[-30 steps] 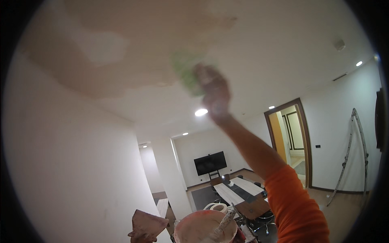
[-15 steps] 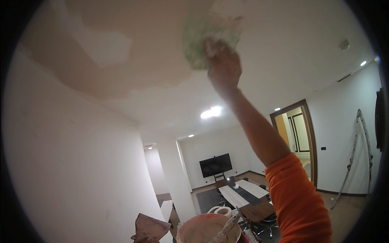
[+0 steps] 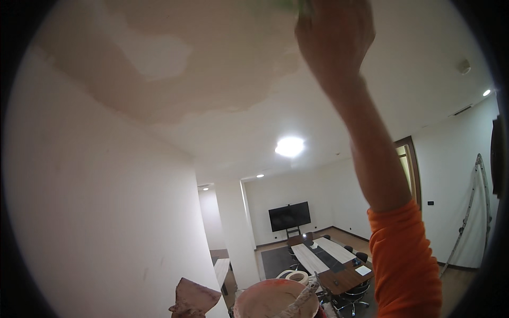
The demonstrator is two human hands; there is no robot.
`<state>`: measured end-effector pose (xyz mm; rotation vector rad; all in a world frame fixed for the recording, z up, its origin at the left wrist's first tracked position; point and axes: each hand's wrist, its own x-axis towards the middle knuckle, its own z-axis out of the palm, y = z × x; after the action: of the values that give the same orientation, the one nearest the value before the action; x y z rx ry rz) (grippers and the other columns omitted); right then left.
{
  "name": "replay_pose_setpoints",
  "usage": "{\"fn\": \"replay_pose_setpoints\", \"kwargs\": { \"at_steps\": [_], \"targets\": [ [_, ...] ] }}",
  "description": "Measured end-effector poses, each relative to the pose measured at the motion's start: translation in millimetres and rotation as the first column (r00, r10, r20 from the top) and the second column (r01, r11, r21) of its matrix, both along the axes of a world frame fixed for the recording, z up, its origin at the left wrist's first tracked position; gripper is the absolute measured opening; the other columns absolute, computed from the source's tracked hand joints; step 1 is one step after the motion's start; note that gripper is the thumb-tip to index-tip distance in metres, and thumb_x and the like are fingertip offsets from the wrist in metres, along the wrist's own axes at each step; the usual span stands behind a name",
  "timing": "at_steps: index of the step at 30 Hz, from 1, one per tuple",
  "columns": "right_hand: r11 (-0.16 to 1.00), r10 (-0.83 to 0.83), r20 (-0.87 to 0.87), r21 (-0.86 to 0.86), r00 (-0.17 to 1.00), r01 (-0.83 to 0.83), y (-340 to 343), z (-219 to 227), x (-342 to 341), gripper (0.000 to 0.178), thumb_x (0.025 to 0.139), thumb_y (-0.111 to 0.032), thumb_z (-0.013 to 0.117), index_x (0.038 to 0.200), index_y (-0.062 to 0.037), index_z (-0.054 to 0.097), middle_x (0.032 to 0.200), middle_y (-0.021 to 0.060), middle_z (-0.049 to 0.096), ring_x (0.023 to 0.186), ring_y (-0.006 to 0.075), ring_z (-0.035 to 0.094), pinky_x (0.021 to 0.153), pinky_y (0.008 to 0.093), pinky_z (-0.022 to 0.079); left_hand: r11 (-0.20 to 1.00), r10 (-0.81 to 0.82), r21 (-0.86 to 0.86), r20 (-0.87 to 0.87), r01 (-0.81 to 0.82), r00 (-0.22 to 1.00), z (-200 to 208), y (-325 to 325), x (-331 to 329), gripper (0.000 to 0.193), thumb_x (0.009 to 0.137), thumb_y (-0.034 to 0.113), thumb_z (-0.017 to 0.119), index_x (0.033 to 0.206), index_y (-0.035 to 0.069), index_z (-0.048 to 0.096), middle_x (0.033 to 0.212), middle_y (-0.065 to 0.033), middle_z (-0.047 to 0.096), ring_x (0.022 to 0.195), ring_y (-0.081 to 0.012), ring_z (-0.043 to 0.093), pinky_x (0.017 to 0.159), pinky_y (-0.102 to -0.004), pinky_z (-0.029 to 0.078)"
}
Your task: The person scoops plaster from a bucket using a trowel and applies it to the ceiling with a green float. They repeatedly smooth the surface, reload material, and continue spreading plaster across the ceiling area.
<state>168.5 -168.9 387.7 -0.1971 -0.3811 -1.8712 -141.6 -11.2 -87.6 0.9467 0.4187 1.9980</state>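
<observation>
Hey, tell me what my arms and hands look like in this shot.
Your right hand shows no glove, its upper part cut off by the picture's edge. No watch or bracelet shows on the wrist. A bright orange sleeve, creased, leaves most of the forearm bare. Your left hand isn't visible.

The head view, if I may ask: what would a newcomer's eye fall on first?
Probably the raised right arm, right of centre, its orange sleeve at lower right. Next, the broad beige patch on the ceiling at upper left, then the bright light near the middle.
</observation>
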Motion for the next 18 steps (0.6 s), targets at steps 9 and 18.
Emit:
{"fn": "replay_pose_setpoints", "kwargs": {
  "at_steps": [9,18],
  "targets": [
    [0.968,-0.15,0.082,-0.188,0.985,0.163,114,-1,-8,0.041,0.074,-0.008,0.064,0.112,-0.0207,0.068,0.118,-0.0005,0.063,0.106,0.0232,0.059,0.087,0.0431,0.047,0.997,-0.059,-0.052,0.053,0.062,0.997,-15,16,-6,0.031,0.084,-0.007,0.054,0.113,-0.003,0.047,0.089,-0.015,0.061,0.071,-0.0228,0.062,0.063,-0.0317,0.053],
    [0.909,-0.03,0.153,-0.407,0.988,0.09,265,-49,41,0.04,0.086,-0.01,0.058,0.123,-0.019,0.067,0.129,0.0007,0.062,0.117,0.0264,0.057,0.098,0.0444,0.044,0.999,0.023,-0.047,-0.022,-0.024,1.0,-16,12,-4,0.025,0.081,-0.004,0.056,0.106,-0.001,0.052,0.087,-0.0095,0.058,0.071,-0.0195,0.06,0.063,-0.0316,0.052]
  ]
}}
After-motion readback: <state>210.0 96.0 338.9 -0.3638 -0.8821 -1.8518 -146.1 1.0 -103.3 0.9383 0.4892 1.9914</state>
